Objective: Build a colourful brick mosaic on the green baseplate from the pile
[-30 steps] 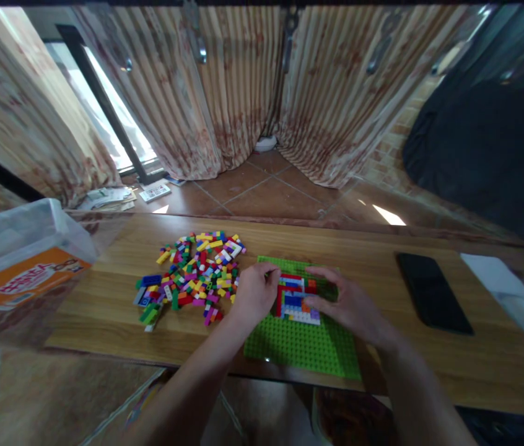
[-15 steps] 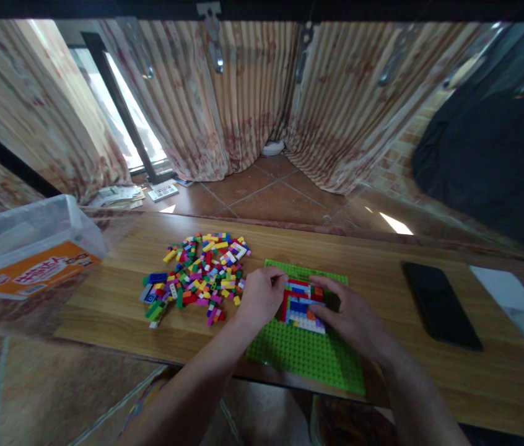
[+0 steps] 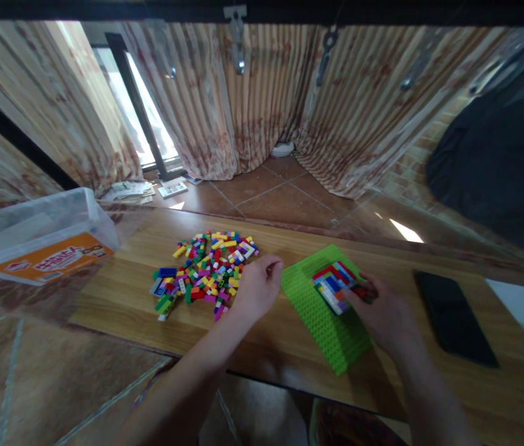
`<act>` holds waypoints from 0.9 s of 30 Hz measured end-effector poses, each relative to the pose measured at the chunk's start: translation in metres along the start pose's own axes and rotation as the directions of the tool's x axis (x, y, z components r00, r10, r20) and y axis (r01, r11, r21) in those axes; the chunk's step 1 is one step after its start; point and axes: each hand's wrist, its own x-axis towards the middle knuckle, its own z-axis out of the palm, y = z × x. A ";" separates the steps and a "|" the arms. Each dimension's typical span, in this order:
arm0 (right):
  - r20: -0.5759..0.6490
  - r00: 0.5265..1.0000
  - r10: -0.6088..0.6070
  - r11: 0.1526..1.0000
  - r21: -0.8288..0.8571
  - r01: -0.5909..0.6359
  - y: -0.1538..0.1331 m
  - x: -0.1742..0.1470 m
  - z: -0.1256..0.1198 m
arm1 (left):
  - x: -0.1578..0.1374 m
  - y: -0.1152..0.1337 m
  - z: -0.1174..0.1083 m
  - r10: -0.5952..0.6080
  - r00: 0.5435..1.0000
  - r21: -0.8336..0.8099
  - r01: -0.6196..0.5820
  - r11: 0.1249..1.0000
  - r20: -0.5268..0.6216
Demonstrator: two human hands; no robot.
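Note:
My right hand [image 3: 385, 310] grips the right side of a flat build of coloured toy bricks [image 3: 334, 285], thumb on top of it. The build sits on a green studded baseplate [image 3: 322, 337], which is turned at an angle and looks tilted on the table. To the left of the plate, apart from it, my left hand [image 3: 259, 288] is closed with thumb and fingers pinched together. Whatever it may hold is hidden. Just beyond that hand lies a spread pile of loose toy bricks [image 3: 213, 266] in many colours.
A clear plastic box [image 3: 104, 226] with an orange label stands at the left end of the wooden table [image 3: 127, 303]. On the right lie a black phone [image 3: 454, 319] and white paper [image 3: 519, 303]. Striped curtains [image 3: 262, 105] hang beyond the table.
The baseplate has turned and tilted, with my right hand gripping the build on it. My left hand has come away from the bricks on the plate. The view has shifted a little.

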 end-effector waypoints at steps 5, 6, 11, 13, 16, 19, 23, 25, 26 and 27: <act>0.029 0.999 0.038 0.996 -0.081 -0.036 -0.014 -0.011 0.006 | 0.009 -0.012 -0.026 -0.014 0.994 -0.012 0.012 1.000 -0.105; 0.031 0.999 0.029 0.996 -0.084 -0.026 -0.016 -0.015 0.008 | 0.011 -0.016 -0.032 -0.025 0.991 -0.029 0.021 0.999 -0.130; 0.087 0.989 -0.120 0.988 -0.087 0.127 -0.021 -0.029 0.019 | 0.021 -0.031 -0.055 -0.103 0.959 -0.117 0.074 0.990 -0.266; 0.108 0.977 -0.183 0.975 -0.108 0.194 -0.019 -0.031 0.020 | 0.022 -0.032 -0.059 -0.128 0.945 -0.142 0.089 0.986 -0.302; 0.114 0.969 -0.220 0.963 -0.133 0.234 -0.014 -0.030 0.021 | 0.020 -0.028 -0.062 -0.140 0.948 -0.170 0.094 0.981 -0.286; 0.146 0.965 -0.217 0.967 -0.105 0.233 -0.013 -0.026 0.020 | 0.017 -0.024 -0.063 -0.119 0.961 -0.158 0.080 0.984 -0.249; 0.229 0.947 -0.225 0.974 0.034 0.223 -0.015 -0.017 0.017 | 0.015 -0.023 -0.065 -0.115 0.963 -0.148 0.080 0.986 -0.244; 0.262 0.936 -0.236 0.971 0.092 0.219 -0.015 -0.013 0.016 | 0.015 -0.024 -0.065 -0.112 0.962 -0.153 0.075 0.985 -0.247; 0.277 0.931 -0.237 0.970 0.114 0.213 -0.015 -0.011 0.016 | 0.016 -0.025 -0.065 -0.106 0.963 -0.153 0.069 0.986 -0.249; 0.293 0.927 -0.235 0.970 0.135 0.204 -0.014 -0.010 0.015 | 0.016 -0.026 -0.065 -0.100 0.963 -0.150 0.063 0.987 -0.250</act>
